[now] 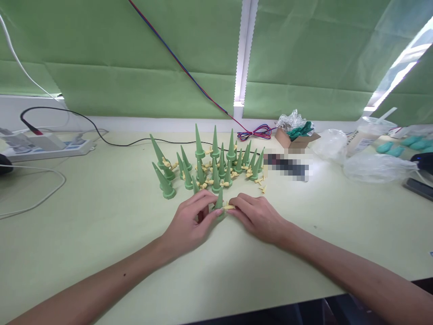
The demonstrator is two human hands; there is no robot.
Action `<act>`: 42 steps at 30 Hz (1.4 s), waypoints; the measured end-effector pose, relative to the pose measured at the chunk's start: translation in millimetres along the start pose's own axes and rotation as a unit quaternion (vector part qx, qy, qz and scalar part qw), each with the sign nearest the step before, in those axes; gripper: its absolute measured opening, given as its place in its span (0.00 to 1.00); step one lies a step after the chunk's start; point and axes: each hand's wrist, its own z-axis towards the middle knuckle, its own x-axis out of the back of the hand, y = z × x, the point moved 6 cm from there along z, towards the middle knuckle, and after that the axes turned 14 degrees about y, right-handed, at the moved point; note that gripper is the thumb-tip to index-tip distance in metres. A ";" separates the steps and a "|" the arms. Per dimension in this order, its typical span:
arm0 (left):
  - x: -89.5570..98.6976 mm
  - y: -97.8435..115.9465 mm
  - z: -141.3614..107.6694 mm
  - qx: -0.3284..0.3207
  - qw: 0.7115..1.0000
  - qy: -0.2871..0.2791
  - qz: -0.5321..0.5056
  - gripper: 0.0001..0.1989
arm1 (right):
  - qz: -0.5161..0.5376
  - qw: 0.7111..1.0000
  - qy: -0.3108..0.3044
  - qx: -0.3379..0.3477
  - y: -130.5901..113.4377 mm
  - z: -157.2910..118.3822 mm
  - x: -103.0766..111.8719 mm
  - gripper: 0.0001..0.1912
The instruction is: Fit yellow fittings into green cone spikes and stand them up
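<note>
My left hand (pixel 194 219) grips a green plastic watering spike (pixel 219 198) between thumb and fingers, its pointed end up, low over the table. At the spike's right side, my right hand (pixel 259 216) pinches a small yellow valve piece (pixel 230 206), its tip against or very close to the spike's base. Most of that valve is hidden by the fingers. Just beyond both hands stand several more green spikes (pixel 215 178), points up, many with yellow valves at their bases. A few loose yellow valves (pixel 263 189) lie at the group's right edge.
A power strip (pixel 76 150) with plugs and cables sits at the left. Back right are a cardboard box (pixel 296 140), coiled red-blue wire (pixel 259 132), a drink cup (pixel 363 137), plastic bags (pixel 377 168) and teal pieces (pixel 392 149). A pixelated dark object (pixel 287 166) lies right of the spikes.
</note>
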 end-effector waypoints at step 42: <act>-9.0 -9.7 0.5 0.068 0.993 -0.094 -0.015 0.26 | -0.028 0.993 0.077 0.081 -7.7 0.5 12.2 0.16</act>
